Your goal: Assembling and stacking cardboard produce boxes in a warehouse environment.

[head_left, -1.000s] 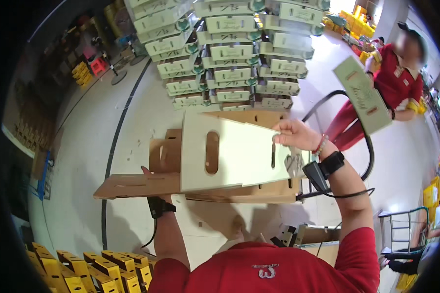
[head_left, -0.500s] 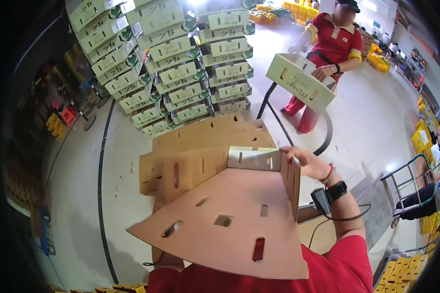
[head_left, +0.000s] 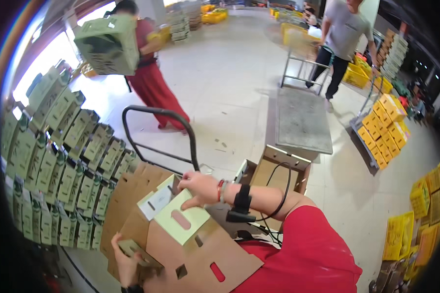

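A partly folded cardboard carton (head_left: 215, 261), brown inside and pale green outside, lies against my body, with handle slots cut through it. At its far corner, my right hand (head_left: 200, 188) is closed on a carton flap, thumb over the pale green panel (head_left: 178, 219) that has an oval slot. My left hand (head_left: 126, 263) grips a smaller upright flap (head_left: 139, 251) at the near left side, fingers curled round its edge. Beneath the carton, flat brown cardboard blanks (head_left: 127, 198) are piled. A dark strapped device (head_left: 242, 202) with a cable sits on my right forearm.
Stacked pale green cartons (head_left: 58, 171) fill the left. Behind the blanks rises a black cart handle (head_left: 159, 111). An open carton (head_left: 274, 176) stands beyond my right arm, near a grey flat trolley (head_left: 303, 119) handled by a person. Another person in red carries a green carton (head_left: 107, 46). Yellow crates (head_left: 398, 237) stand at right.
My view has swung to the right. The carton's pale green panel now folds inward over the brown face under my right hand. My left hand has come into sight, gripping a flap.
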Tool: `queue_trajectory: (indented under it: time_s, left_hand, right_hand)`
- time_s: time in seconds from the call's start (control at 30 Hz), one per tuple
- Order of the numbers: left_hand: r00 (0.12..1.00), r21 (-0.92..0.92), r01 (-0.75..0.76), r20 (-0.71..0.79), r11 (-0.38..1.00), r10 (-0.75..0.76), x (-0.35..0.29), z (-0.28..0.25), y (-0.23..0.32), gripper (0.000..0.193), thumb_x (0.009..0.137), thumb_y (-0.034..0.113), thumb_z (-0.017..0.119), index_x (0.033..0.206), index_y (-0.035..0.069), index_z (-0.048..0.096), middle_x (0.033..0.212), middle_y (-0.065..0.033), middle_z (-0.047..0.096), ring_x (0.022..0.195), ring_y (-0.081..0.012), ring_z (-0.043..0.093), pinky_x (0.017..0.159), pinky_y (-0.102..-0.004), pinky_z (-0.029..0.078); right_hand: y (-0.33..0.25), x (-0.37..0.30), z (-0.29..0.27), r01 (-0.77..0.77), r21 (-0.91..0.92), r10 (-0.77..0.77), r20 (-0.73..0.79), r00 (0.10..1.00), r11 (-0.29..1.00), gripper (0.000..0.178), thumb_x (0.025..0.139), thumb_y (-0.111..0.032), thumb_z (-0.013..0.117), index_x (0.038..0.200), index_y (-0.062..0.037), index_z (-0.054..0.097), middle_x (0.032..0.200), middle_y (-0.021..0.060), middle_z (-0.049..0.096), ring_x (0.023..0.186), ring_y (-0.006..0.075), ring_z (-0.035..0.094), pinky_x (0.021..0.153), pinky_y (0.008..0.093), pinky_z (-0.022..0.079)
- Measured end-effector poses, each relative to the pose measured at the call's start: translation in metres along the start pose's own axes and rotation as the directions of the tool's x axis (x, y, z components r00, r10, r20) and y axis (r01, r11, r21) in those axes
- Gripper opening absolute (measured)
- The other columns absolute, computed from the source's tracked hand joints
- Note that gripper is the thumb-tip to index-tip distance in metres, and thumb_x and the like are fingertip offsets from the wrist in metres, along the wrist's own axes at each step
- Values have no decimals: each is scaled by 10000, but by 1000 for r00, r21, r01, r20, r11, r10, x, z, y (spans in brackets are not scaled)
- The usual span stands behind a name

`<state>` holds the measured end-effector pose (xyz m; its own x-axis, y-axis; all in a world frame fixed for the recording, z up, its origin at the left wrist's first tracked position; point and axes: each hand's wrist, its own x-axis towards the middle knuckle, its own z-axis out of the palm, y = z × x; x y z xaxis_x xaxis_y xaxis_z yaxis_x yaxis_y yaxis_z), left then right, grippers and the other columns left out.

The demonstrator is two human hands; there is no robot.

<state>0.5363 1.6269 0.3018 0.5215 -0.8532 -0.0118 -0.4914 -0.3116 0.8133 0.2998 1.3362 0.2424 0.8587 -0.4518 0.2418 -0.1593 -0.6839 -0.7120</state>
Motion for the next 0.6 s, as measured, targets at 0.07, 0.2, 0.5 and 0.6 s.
queue_trajectory:
  time_s: [0.07, 0.2, 0.5, 0.6]
  left_hand:
    - [999, 54, 4, -44, 999, -2, -14, 4, -11, 845, 702, 445, 786, 1299, 45, 341, 1331, -125, 378, 1189, -246, 401, 989, -352, 351]
    - [963, 284, -90, -221, 955, 156, -59, 6, -38, 654, 785, 410, 731, 1212, -35, 513, 1104, -112, 590, 1003, -216, 570, 847, -339, 491]
    - [868, -167, 101, -467, 981, -169, -144, -5, -76, 812, 727, 294, 805, 1328, -32, 366, 1108, -165, 578, 916, -278, 585, 810, -354, 499]
    - [865, -251, 178, -420, 951, -273, -153, 3, -91, 775, 741, 289, 788, 1316, -28, 376, 1125, -170, 565, 939, -279, 572, 825, -358, 487]
  right_hand:
    - [-10, -6, 5, -69, 39, 67, 45, 997, 997, 574, 651, -443, 775, 1046, -65, 599, 1008, 205, 541, 904, 368, 581, 793, 412, 486]
    - [-23, 8, 22, 107, 148, -99, -61, 993, 983, 504, 629, -328, 801, 978, -37, 583, 949, 219, 542, 867, 391, 578, 754, 429, 481]
    - [-37, 56, 98, 407, 279, -459, 157, 874, 870, 471, 685, -284, 785, 977, -50, 499, 1035, 208, 458, 913, 399, 521, 769, 442, 458]
    - [-23, 30, 88, 421, 280, -505, 458, 731, 863, 439, 719, -254, 754, 1011, -48, 498, 1083, 218, 437, 977, 408, 508, 821, 448, 456]
